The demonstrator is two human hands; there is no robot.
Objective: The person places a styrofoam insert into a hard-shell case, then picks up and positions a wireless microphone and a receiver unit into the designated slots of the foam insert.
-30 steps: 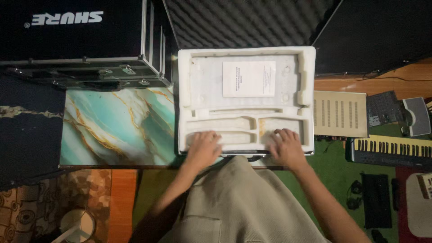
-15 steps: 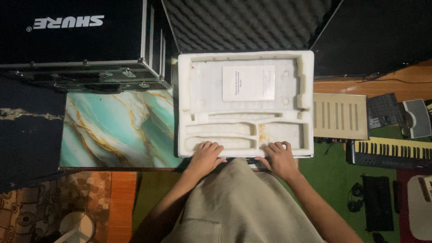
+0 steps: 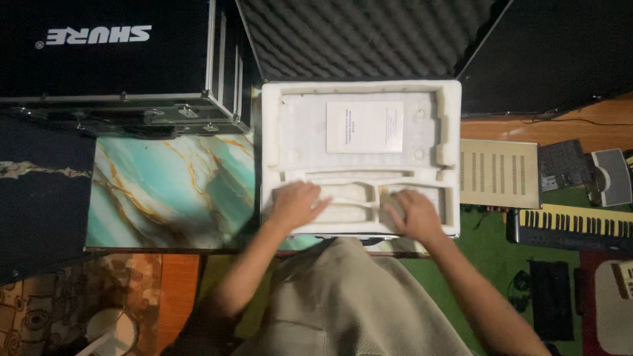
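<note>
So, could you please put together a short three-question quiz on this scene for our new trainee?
1. True or false: both hands rest on the white foam tray.
2. What lies flat in the tray's large upper recess? A) a sheet of paper B) a cable C) a cup
3. Which surface lies just left of the tray?

Key:
1. True: the left hand and the right hand lie palm down on the tray's lower recesses.
2. A, the sheet of paper.
3. The teal marbled board.
</note>
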